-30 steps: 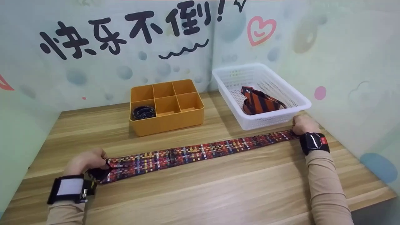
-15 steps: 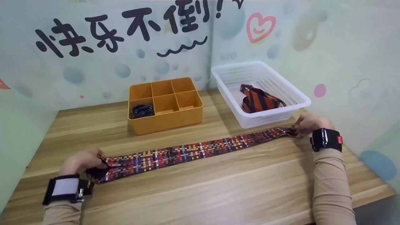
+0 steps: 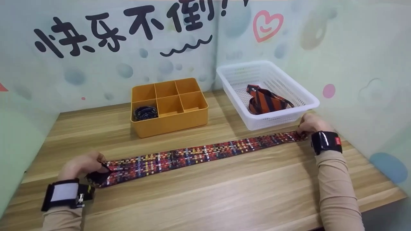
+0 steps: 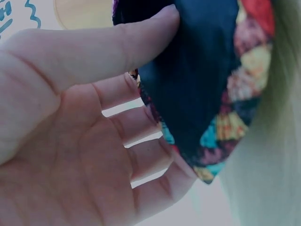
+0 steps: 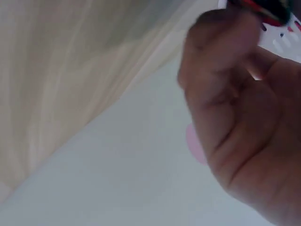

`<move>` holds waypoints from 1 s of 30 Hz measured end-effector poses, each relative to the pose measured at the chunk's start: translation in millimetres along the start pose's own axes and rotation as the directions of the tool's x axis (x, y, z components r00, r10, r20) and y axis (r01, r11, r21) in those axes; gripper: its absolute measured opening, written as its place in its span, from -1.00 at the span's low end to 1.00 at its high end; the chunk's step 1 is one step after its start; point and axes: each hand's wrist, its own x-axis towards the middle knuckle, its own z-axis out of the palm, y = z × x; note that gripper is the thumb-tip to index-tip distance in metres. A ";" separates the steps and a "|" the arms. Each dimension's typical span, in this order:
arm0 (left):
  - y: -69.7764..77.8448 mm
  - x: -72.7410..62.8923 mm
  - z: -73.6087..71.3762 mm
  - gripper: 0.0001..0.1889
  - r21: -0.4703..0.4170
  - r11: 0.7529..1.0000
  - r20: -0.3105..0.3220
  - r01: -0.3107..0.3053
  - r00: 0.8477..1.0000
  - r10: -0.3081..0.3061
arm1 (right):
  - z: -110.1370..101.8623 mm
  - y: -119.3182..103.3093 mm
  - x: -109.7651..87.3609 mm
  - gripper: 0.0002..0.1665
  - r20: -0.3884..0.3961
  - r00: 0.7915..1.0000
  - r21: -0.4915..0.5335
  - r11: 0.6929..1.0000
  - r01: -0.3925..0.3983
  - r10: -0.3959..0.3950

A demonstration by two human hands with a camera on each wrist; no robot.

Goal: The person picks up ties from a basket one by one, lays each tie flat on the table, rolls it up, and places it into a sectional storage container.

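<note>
Necktie point(image 3: 192, 155) stretched nearly straight between my two hands, I have it running across the middle of the worktop point(image 3: 224, 195), from near the left edge to close by the right one, its narrow end farther from the front edge than its wide end. Nearest me are my tan sleeves point(image 3: 337, 189), with a black strap point(image 3: 326, 142) round each wrist. My left hand point(image 3: 78, 165) pinches the wide end: the thumb lies on the dark lining, and the other fingers reach behind the cloth with small gaps between them. Farther off, near the right edge, my right hand point(image 3: 313, 123) has its fingers curled in and pinches the narrow end, just in front of a white basket point(image 3: 282, 112). Beyond the necktie, left of centre and toward the back edge, sits a mustard box point(image 3: 173, 122) with six compartments; a dark rolled strip of cloth point(image 3: 146, 113) fills the front left one. The basket stands by the back right corner, an orange and black striped tie point(image 3: 268, 102) lying looped inside. Behind it all, the wall point(image 3: 106, 77) carries big black writing point(image 3: 141, 22) and a pink heart point(image 3: 268, 26).
</note>
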 end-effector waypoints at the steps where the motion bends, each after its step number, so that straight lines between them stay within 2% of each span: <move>1: 0.4 0.1 0.2 -0.76 0.004 1.000 -0.001 0.001 1.000 -0.001 | 0.7 -2.3 1.0 -0.73 -0.024 1.000 -0.047 0.999 -0.001 0.000; 4: 1.8 1.1 0.8 -0.76 0.028 1.000 -0.008 0.001 1.000 -0.001 | 3.4 -10.0 1.1 -0.79 -0.073 0.997 -0.136 0.991 -0.016 0.006; 7: 3.4 2.3 1.3 -0.77 0.039 0.999 -0.015 -0.001 1.000 0.002 | 3.4 -16.0 -2.0 -0.82 -0.060 0.998 -0.156 0.987 -0.023 0.014; 12: 4.2 1.2 2.2 -0.70 -0.006 1.000 -0.015 0.024 1.000 -0.024 | 0.2 -15.9 -2.5 -0.74 0.060 0.998 -0.040 0.999 0.007 -0.004; 17: 2.8 0.5 3.0 -0.68 -0.017 0.999 -0.011 0.031 0.999 -0.032 | -2.6 -10.5 -1.0 -0.74 0.181 0.982 0.100 0.995 0.031 -0.049; 21: 2.9 1.2 2.9 -0.67 -0.011 0.999 -0.014 0.030 0.999 -0.031 | -5.4 -6.5 -0.2 -0.74 0.243 0.970 0.190 0.982 -0.013 -0.034; 25: 2.9 1.9 3.2 -0.70 0.049 0.999 -0.028 0.008 1.000 -0.006 | -8.7 -3.3 2.6 -0.64 0.195 0.981 0.061 0.998 -0.031 0.018; 28: 3.1 2.4 4.1 -0.78 0.081 0.997 -0.036 -0.015 0.999 0.018 | -10.9 -2.3 5.5 -0.64 0.171 0.985 -0.038 0.999 -0.024 0.030; 30: 3.6 3.1 5.0 -0.81 0.069 0.997 -0.050 -0.021 0.998 0.024 | -11.1 -2.5 7.0 -0.69 0.157 0.987 -0.040 0.999 -0.026 0.032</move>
